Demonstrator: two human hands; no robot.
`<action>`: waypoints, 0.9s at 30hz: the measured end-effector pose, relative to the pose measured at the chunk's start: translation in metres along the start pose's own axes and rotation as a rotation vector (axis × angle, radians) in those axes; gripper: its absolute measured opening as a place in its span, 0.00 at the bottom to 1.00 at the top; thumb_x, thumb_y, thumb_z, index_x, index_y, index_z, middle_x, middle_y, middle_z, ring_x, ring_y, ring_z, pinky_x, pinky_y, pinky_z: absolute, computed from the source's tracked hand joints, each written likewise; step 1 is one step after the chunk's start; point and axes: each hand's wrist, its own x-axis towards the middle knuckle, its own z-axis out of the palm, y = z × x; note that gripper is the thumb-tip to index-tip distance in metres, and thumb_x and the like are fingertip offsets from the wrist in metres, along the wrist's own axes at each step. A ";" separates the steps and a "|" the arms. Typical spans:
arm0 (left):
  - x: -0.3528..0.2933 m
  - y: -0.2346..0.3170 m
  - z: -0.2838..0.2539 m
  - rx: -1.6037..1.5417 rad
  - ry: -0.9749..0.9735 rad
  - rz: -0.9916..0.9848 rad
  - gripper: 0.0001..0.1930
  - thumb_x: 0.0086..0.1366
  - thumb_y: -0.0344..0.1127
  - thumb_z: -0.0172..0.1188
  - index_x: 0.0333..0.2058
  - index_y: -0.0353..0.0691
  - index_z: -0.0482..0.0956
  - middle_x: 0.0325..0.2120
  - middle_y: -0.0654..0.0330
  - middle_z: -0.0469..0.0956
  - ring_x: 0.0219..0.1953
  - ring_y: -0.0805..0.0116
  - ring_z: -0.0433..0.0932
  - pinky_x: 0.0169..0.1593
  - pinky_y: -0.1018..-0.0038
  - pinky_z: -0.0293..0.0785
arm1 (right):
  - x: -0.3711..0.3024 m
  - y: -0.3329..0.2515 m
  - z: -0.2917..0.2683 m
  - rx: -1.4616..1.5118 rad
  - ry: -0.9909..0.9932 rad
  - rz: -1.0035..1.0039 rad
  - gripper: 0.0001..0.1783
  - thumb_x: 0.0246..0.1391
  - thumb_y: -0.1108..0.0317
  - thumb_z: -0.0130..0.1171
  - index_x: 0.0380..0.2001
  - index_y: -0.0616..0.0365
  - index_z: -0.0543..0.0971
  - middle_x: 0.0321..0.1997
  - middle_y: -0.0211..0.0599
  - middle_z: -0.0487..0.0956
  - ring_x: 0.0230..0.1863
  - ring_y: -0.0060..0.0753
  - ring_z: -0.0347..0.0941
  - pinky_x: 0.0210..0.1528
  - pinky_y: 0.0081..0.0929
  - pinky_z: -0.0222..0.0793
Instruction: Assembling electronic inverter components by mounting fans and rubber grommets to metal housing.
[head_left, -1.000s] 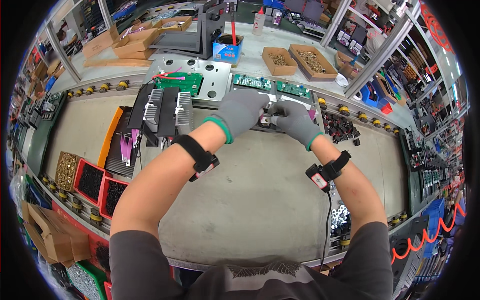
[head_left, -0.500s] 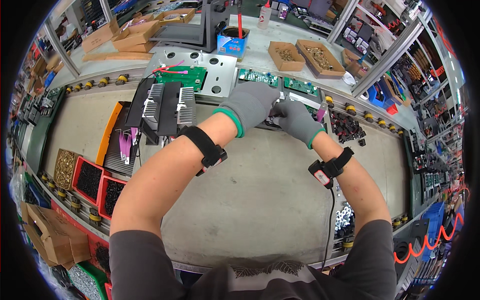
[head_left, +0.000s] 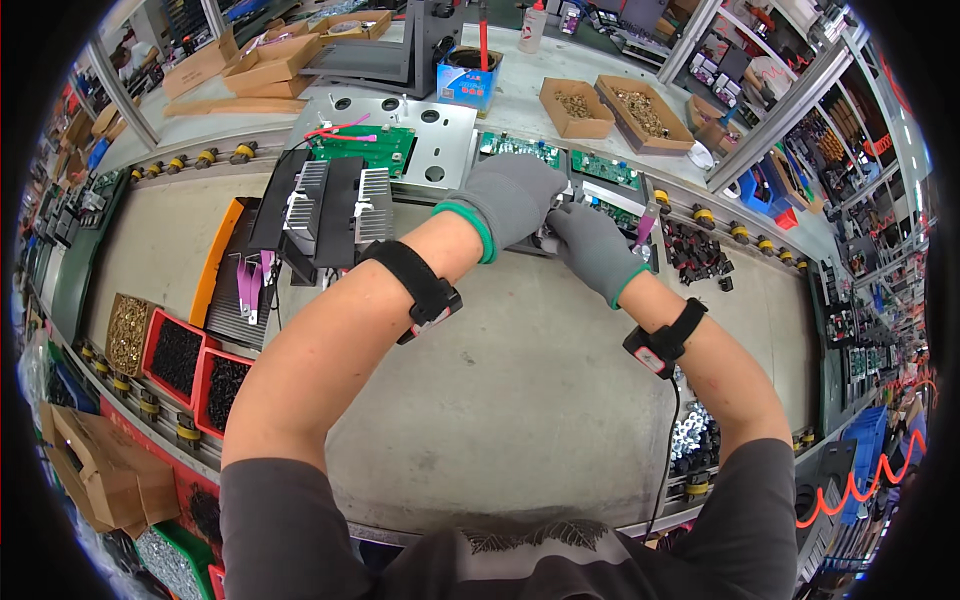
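Both my hands wear grey gloves and meet over a small metal part [head_left: 553, 236] at the far side of the grey bench. My left hand [head_left: 510, 195] curls down onto it from above. My right hand [head_left: 592, 245] grips it from the right, fingers closed around it. Most of the part is hidden under the gloves. Just behind the hands lie green circuit boards [head_left: 605, 167] in a row. A black finned heat sink assembly [head_left: 325, 205] sits to the left of my left wrist.
A silver plate with a green board [head_left: 372, 145] lies at the back. Cardboard boxes of brass screws [head_left: 640, 108] stand far right. Red bins of black screws [head_left: 180, 355] and an orange tray [head_left: 215, 265] line the left edge. Small black parts [head_left: 695, 250] lie to the right.
My hands and the part have stayed together in the same spot. The view has tilted slightly, and my left hand has closed further over the part.
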 end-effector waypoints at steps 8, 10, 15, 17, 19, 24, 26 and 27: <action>0.002 0.002 0.002 -0.015 0.013 0.011 0.10 0.60 0.37 0.56 0.40 0.47 0.79 0.35 0.56 0.80 0.42 0.55 0.79 0.44 0.60 0.75 | 0.017 -0.011 -0.018 -0.225 -0.286 0.134 0.09 0.55 0.63 0.56 0.33 0.55 0.82 0.34 0.41 0.82 0.37 0.43 0.80 0.37 0.39 0.75; 0.003 0.002 0.004 0.001 0.008 0.012 0.09 0.60 0.37 0.56 0.40 0.47 0.79 0.35 0.56 0.80 0.42 0.55 0.79 0.44 0.60 0.75 | 0.019 -0.016 -0.023 -0.288 -0.306 0.134 0.12 0.57 0.59 0.55 0.33 0.52 0.83 0.33 0.40 0.83 0.38 0.41 0.81 0.36 0.36 0.75; 0.003 0.002 0.003 0.008 0.070 0.046 0.09 0.60 0.36 0.56 0.40 0.46 0.78 0.34 0.55 0.80 0.42 0.55 0.79 0.44 0.60 0.75 | 0.014 -0.020 -0.037 -0.187 -0.364 0.104 0.16 0.57 0.51 0.55 0.34 0.50 0.83 0.34 0.39 0.82 0.38 0.41 0.80 0.36 0.36 0.74; 0.002 0.002 0.001 -0.014 0.037 0.016 0.09 0.60 0.36 0.57 0.40 0.46 0.78 0.34 0.55 0.79 0.42 0.54 0.79 0.45 0.59 0.74 | 0.009 -0.020 -0.041 -0.095 -0.433 0.080 0.17 0.56 0.49 0.55 0.33 0.49 0.83 0.34 0.39 0.82 0.38 0.41 0.80 0.37 0.37 0.74; 0.001 0.002 0.002 0.000 0.032 0.015 0.09 0.60 0.36 0.57 0.39 0.46 0.78 0.34 0.54 0.79 0.42 0.53 0.78 0.44 0.59 0.74 | 0.000 -0.023 -0.042 -0.028 -0.273 0.114 0.19 0.54 0.47 0.57 0.33 0.50 0.82 0.33 0.39 0.82 0.37 0.42 0.80 0.37 0.39 0.73; 0.006 -0.003 0.014 -0.040 0.145 0.081 0.08 0.59 0.36 0.56 0.38 0.44 0.78 0.32 0.51 0.79 0.40 0.49 0.77 0.43 0.58 0.72 | -0.015 -0.024 -0.033 -0.196 -0.170 0.067 0.15 0.51 0.52 0.59 0.32 0.53 0.80 0.31 0.38 0.81 0.37 0.43 0.79 0.38 0.40 0.72; 0.007 -0.005 0.020 -0.039 0.154 0.091 0.08 0.59 0.37 0.57 0.37 0.43 0.78 0.32 0.51 0.79 0.39 0.49 0.77 0.43 0.57 0.72 | -0.017 -0.019 -0.033 -0.162 -0.188 0.089 0.15 0.50 0.56 0.60 0.35 0.55 0.79 0.32 0.42 0.81 0.34 0.46 0.79 0.36 0.42 0.72; 0.006 -0.006 0.021 -0.037 0.198 0.095 0.09 0.59 0.37 0.57 0.36 0.42 0.78 0.32 0.51 0.79 0.39 0.49 0.77 0.42 0.57 0.72 | -0.016 -0.018 -0.035 -0.112 -0.200 0.052 0.16 0.49 0.59 0.61 0.38 0.57 0.78 0.32 0.46 0.80 0.32 0.50 0.78 0.34 0.44 0.73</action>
